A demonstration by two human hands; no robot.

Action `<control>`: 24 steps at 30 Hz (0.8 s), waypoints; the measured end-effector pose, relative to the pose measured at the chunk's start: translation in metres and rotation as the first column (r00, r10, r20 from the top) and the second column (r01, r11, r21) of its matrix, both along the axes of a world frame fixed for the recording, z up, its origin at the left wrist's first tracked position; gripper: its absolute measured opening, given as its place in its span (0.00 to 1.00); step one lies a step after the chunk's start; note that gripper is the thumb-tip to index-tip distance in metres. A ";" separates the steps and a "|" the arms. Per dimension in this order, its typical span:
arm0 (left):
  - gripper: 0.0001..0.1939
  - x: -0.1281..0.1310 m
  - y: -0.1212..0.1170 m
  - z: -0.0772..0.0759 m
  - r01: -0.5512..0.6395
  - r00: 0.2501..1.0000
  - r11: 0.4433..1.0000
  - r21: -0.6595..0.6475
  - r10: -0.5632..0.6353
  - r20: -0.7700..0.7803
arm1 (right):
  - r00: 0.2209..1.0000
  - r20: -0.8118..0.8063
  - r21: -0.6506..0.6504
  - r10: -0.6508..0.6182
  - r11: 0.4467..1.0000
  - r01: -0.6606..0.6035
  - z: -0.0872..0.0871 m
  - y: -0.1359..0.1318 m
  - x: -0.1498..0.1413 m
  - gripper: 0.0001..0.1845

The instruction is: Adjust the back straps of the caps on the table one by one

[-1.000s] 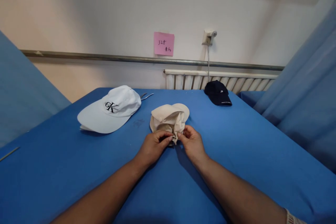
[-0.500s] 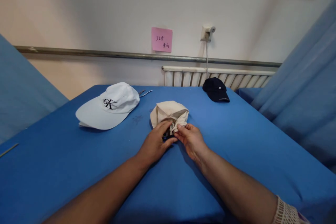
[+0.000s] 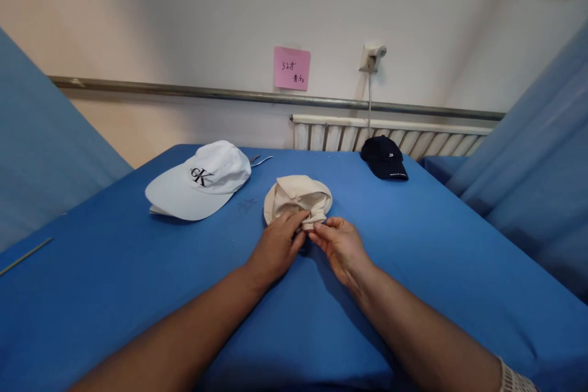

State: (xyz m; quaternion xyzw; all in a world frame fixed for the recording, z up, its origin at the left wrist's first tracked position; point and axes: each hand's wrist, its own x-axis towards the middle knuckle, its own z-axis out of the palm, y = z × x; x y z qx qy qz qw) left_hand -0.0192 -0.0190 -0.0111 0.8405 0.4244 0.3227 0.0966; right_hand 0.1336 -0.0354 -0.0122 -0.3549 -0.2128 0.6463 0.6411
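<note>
A crumpled beige cap lies on the blue-covered table, its near edge bunched up between my two hands. My left hand grips the near left part of the cap, fingers reaching over the fabric and thumb beneath. My right hand pinches the cap's near right edge between thumb and fingers. What the fingertips hold underneath is partly hidden. To the left rests a white cap with black "CK" letters, brim toward the left. A small dark navy cap sits at the far right.
The blue table cover stretches across the surface. A thin stick lies at the left edge. Behind the table are a radiator, a metal pipe, a socket with plug and a pink note. Blue curtains hang on both sides.
My left fingers have shifted over the beige cap's near edge and its thumb has drawn in. The right hand still pinches the edge. The whole view has moved slightly.
</note>
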 end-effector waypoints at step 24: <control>0.15 -0.005 0.002 0.007 0.163 0.826 0.824 -0.542 0.186 0.532 | 0.269 0.881 0.466 -0.390 0.814 -0.346 -0.016 0.028 0.023 0.05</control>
